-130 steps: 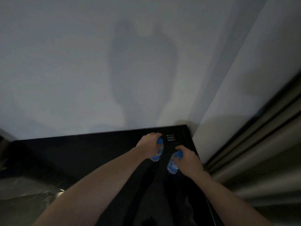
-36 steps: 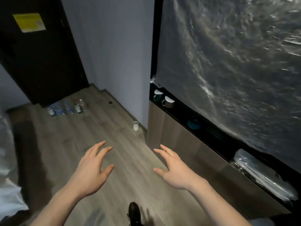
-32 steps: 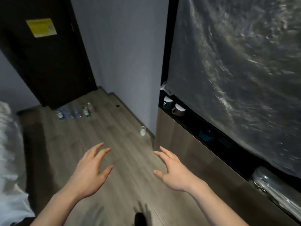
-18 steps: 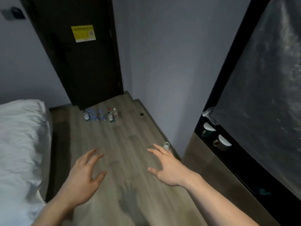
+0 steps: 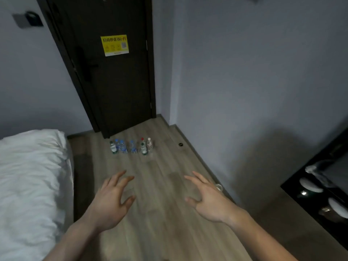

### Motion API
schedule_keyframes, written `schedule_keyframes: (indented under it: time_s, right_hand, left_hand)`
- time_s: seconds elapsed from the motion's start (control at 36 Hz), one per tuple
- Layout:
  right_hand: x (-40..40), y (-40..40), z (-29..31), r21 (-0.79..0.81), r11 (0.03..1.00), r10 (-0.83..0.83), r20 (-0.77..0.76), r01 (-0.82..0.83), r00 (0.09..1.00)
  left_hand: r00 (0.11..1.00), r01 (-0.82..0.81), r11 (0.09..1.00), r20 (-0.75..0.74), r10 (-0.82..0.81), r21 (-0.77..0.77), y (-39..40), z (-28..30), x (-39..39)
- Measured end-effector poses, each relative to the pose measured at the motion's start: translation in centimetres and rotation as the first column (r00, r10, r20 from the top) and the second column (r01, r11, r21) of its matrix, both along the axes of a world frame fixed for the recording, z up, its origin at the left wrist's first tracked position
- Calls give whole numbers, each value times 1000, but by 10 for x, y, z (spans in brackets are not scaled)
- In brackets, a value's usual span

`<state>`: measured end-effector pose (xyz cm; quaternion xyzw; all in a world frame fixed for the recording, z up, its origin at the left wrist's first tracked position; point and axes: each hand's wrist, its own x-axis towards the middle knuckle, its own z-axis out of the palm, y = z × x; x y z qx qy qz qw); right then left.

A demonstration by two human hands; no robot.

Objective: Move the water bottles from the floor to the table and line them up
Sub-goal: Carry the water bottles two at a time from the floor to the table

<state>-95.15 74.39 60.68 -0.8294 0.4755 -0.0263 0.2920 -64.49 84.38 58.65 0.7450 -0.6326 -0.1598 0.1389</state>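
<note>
Both hands, left and right, empty with splayed grip; clear plastic bottles upright on wood-grain floor.

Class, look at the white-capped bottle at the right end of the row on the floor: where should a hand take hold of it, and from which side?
Probably around the body just below the neck of the white-capped bottle, coming from its right. It stands upright, that side is open floor, and the red-capped bottle crowds its left. The right hand is empty.
</note>
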Motion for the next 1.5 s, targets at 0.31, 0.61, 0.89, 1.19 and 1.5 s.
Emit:
schedule_keyframes:
  time_s: [0.31,0.61,0.89,1.19,1.5]
  right_hand:
    - [103,-86,-7,37,999,-25,19,25,999]
    - [221,-224,-46,117,993,-8,65,1,998]
    - [340,-354,-48,136,985,98,65,-106,993]
    - [420,-457,-65,149,986,66,58,-74,996]
    - [515,-530,-88,214,971,-107,-13,107,994]
  left_hand:
    - [997,67,998,-30,-66,19,-100,-2,95]
    - [999,47,996,9,-47,79,-230,-20,204]
    - [995,-79,987,71,69,142,-330,-11,309]
    - [1000,-12,986,-14,14,168,-447,-38,395]
    - [984,175,959,-31,-173,223,-573,-75,506]
